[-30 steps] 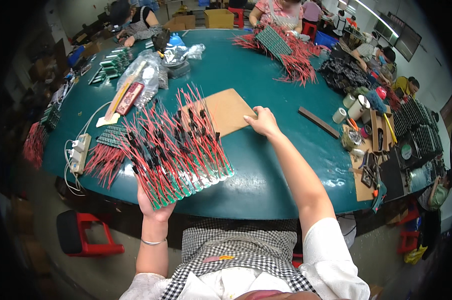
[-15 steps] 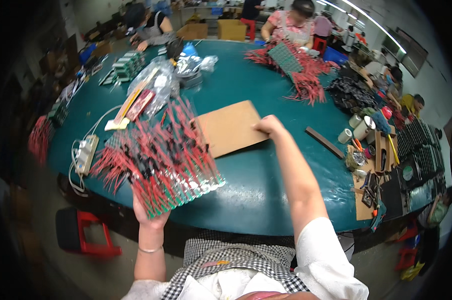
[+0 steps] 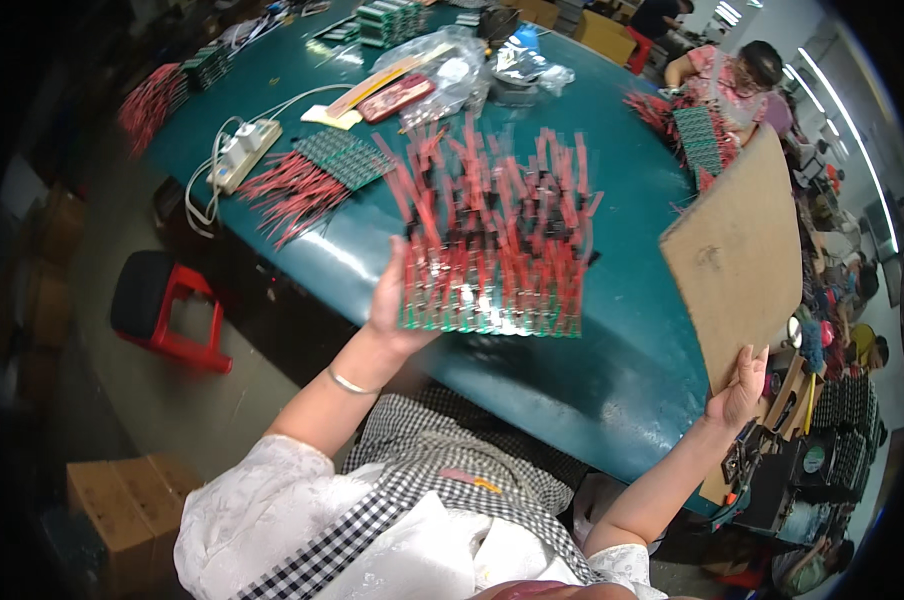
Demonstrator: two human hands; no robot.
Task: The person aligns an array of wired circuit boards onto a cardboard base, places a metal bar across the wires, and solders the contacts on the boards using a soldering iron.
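Observation:
My left hand (image 3: pixel 390 308) grips the left edge of a green circuit board panel (image 3: pixel 492 305), holding it above the near side of the table. Rows of red and black wires stand up from the panel, and most of my fingers are hidden beneath it. On the right, my right hand (image 3: pixel 736 392) pinches the lower edge of a brown cardboard sheet (image 3: pixel 740 245), raised upright off the table. Another green panel with red wires (image 3: pixel 337 165) lies on the table, left of the held one.
A white power strip (image 3: pixel 247 155) with its cable sits at the table's left edge. Behind lie a red case (image 3: pixel 397 98) and plastic bags (image 3: pixel 452 70). A co-worker (image 3: pixel 732 85) sits across with more wired boards. A red and black stool (image 3: pixel 172 310) stands on the floor at left.
My right hand has lifted the cardboard off the table and swung it right. The wired panel has come rightward and flatter in my left hand, uncovering another panel. The view has turned.

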